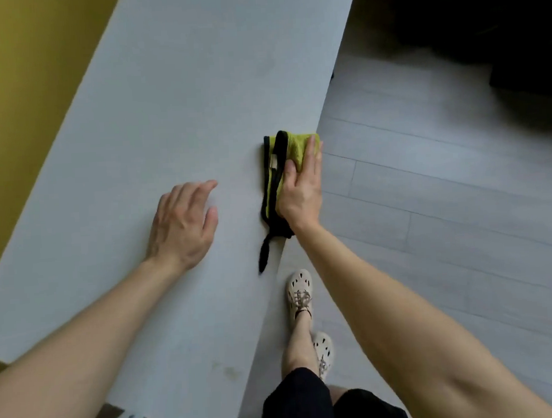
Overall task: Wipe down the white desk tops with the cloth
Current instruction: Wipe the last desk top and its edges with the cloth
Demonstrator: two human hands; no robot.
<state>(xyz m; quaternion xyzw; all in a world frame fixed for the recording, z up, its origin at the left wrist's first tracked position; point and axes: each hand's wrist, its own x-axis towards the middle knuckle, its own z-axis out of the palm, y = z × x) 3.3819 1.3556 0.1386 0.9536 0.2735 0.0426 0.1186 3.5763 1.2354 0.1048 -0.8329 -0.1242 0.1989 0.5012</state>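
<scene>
A long white desk top [179, 95] runs from the bottom left up to the top middle. A folded yellow-green cloth [292, 149] with black edging lies on it close to the right edge. My right hand [300, 188] presses flat on the cloth, fingers stretched over it. A black strip of the cloth trails down toward the desk's edge. My left hand [181, 225] rests on the bare desk top to the left of the cloth, fingers loosely spread and holding nothing.
A yellow wall [16, 94] borders the desk on the left. Grey plank floor [443, 184] lies to the right. My feet in pale perforated shoes [300, 292] stand beside the desk's right edge. Dark furniture [499, 37] sits at the top right.
</scene>
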